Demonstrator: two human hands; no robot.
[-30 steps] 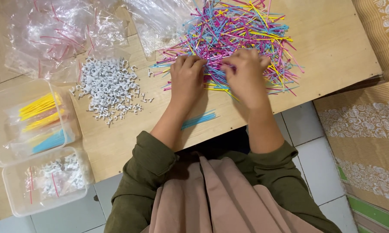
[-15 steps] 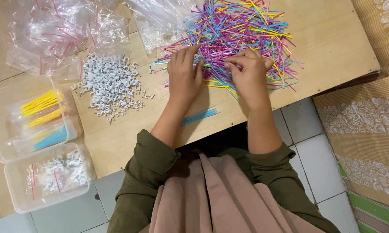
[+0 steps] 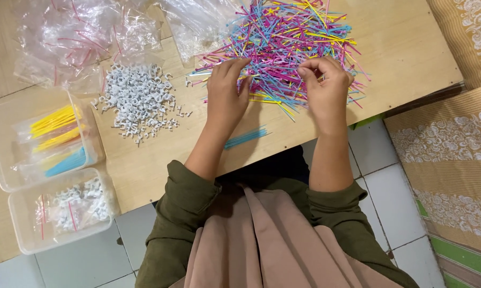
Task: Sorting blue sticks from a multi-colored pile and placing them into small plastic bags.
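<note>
The head view looks straight down on a wooden table [image 3: 400,58] where the person sits, olive sleeves and a tan apron at the bottom edge. Across its far side spreads the big heap of thin coloured sticks [image 3: 288,40], pink, blue and yellow all tangled. Compared with a second ago both hands have shifted only slightly: the left hand [image 3: 225,98] has flattened a little further onto the near edge of the heap, and the right hand [image 3: 326,88] has curled its fingers tighter, thumb and fingertips now pinched together over a few strands. I judge that as sorting well under way, with one colour being picked out of the tangle.

The hands sit apart, the left palm-down and spread with nothing gripped, the right nipped shut on what seem to be a few sticks, though which colour I cannot tell. Just below the left wrist lies a small blue bundle [image 3: 246,137], set apart from the heap. Left of that, a scatter of small white clips [image 3: 136,101] covers the wood. At the table's left edge stand two clear tubs [image 3: 0,138], the upper holding bagged yellow and blue sticks.
</note>
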